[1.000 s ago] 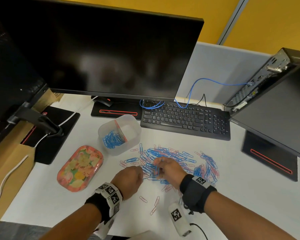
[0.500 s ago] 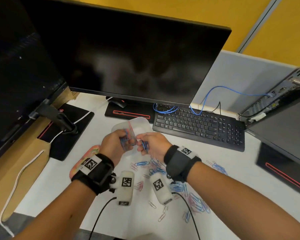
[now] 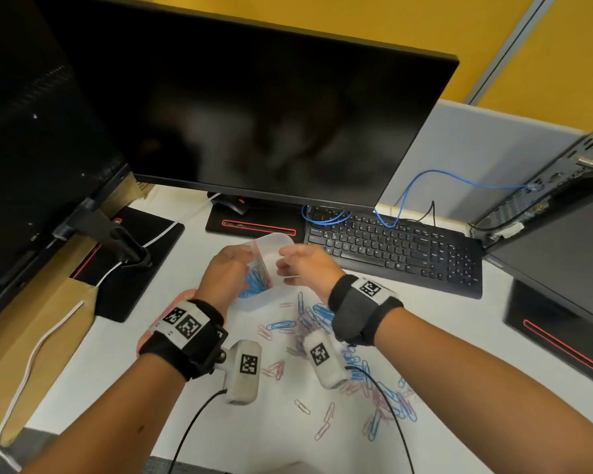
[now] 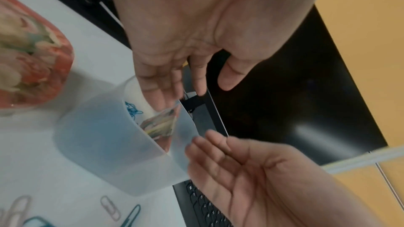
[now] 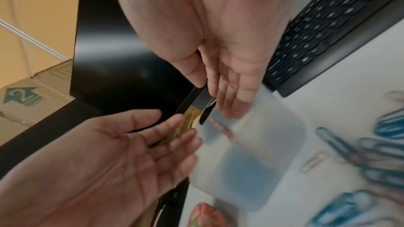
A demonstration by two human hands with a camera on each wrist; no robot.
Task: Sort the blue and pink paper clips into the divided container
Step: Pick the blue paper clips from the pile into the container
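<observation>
The translucent divided container (image 3: 283,242) stands behind the pile, with a pink divider (image 3: 260,260) down its middle. Blue paper clips (image 3: 254,283) lie in its left compartment. My left hand (image 3: 243,265) hovers over that compartment, fingers straight and holding nothing (image 4: 174,89). My right hand (image 3: 286,266) is over the right compartment, fingers also straight and empty (image 5: 223,92). Loose blue and pink paper clips (image 3: 317,318) are strewn over the white desk in front of the container and under my right forearm.
A floral red lid (image 4: 28,58) lies left of the container, mostly behind my left wrist. A black keyboard (image 3: 394,248) sits to the right behind it, and the monitor's base (image 3: 254,225) directly behind. A cardboard box (image 3: 21,323) lines the left edge.
Both hands went from the pile up to the container. Half a second ago they pinched blue clips above it; now the fingers are straight and empty.
</observation>
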